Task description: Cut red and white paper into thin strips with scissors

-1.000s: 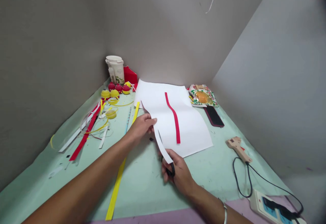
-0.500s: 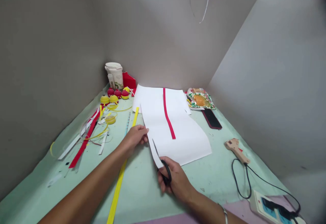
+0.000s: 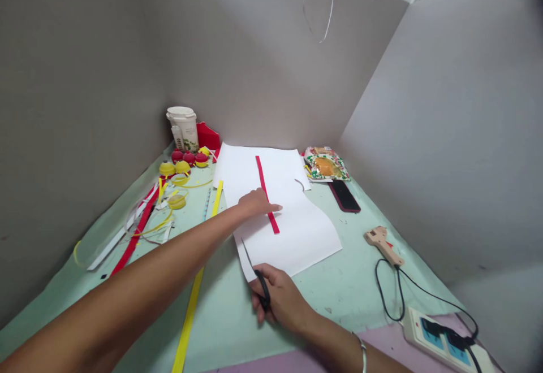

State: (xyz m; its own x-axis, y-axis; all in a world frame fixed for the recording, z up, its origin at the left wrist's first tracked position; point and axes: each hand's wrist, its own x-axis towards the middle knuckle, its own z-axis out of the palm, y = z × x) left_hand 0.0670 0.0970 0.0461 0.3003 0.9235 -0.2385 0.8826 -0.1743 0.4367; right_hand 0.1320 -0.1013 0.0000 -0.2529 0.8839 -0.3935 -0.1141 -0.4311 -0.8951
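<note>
My right hand is closed around the black handle of a pair of scissors at the near left edge of a large white sheet. The blades are mostly hidden at the paper, where a slit runs up from them and sets off a narrow edge strip. My left hand lies over the sheet across a red strip, its thumb stretched out to the right. Its other fingers are partly hidden behind the hand. Beneath my left forearm runs a long yellow strip.
On the left lie red and yellow round pieces and loose strips, before a white bucket. To the right are a food packet, a phone, a glue gun and a corded power strip.
My left hand has left the sheet's left edge and moved forward and right onto the red strip. My right hand still holds the scissors at the slit. The view has shifted slightly.
</note>
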